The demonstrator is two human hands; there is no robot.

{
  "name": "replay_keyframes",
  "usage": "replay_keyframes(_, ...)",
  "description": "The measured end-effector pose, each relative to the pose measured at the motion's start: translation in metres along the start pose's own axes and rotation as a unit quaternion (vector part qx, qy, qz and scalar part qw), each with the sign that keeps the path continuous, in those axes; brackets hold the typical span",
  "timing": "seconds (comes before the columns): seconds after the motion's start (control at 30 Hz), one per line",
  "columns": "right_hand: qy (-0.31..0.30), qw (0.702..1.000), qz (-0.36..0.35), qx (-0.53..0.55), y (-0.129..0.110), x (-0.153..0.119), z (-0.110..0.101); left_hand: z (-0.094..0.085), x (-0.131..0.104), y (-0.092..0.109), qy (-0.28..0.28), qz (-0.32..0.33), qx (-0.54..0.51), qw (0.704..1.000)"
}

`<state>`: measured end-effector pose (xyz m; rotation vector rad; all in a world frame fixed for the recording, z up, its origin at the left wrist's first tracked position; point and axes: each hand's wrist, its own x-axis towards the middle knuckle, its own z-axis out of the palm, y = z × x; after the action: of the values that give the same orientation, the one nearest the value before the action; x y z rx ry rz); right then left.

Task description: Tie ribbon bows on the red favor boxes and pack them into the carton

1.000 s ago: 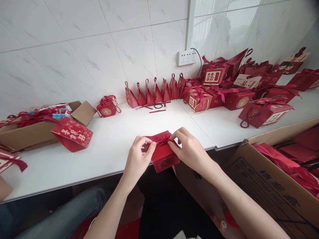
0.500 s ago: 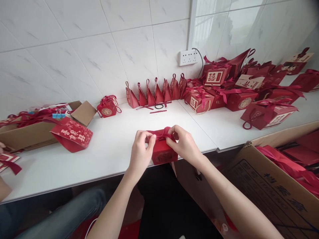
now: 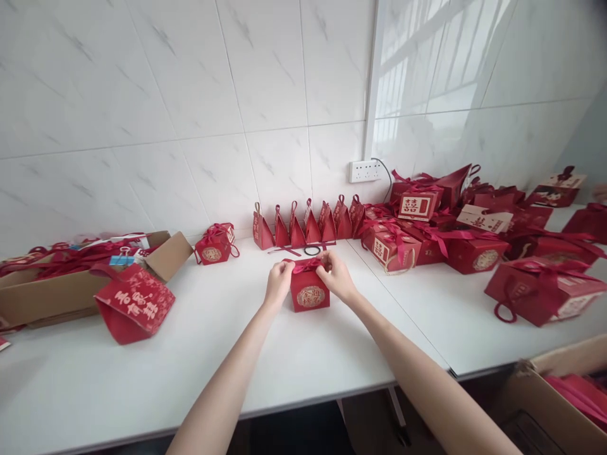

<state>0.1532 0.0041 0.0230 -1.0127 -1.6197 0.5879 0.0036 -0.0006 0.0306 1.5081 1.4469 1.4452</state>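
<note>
Faced a marble-patterned tile wall (image 3: 190, 95) across a broad white tabletop (image 3: 203, 360), seamed toward the right. Had a large heap of red double-happiness favor boxes (image 3: 474, 253) at right, crowded toward the wall, likely to save room in front. Had a cardboard carton (image 3: 559, 404) at lower right, beside the front edge, probably for easy reach. Had a low cardboard tray (image 3: 61, 291) of red ribbons at left, flap folded outward, presumably for access, with a white-lettered red box (image 3: 142, 303) tipped on its side just in front. Showed 7 pyramid favor boxes (image 3: 310, 234) upright in a row near the wall, loops up, perhaps for easy counting.

Held a red medallion favor box (image 3: 310, 296) upright at mid-table, gold panel toward the camera. Pinched the left side of its magenta bow (image 3: 306, 266) with the left hand (image 3: 279, 281), and the right side with the right hand (image 3: 336, 278), thumbs and fingertips together on the ribbon, apparently to keep both sides even. Left unclear any contact between base and tabletop. Included, just behind, loose ribbon strips (image 3: 290, 251) and a small black ring (image 3: 312, 255).
</note>
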Motion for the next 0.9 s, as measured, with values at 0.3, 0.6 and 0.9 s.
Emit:
replay_keyframes(0.3,-0.067,0.993,-0.093,-0.040,-0.012,-0.018,-0.017,-0.003,-0.024,0.003,0.031,-0.029,-0.035,0.998)
replay_keyframes(0.6,-0.155,0.975,0.158,-0.018,-0.032,-0.024,-0.031,-0.012,-0.025,0.010,-0.043,-0.053,0.019,0.997)
replay_keyframes(0.9,-0.218,0.952,0.200,0.075,-0.021,-0.020,-0.035,-0.028,-0.023,0.013,-0.110,-0.074,0.029,0.991)
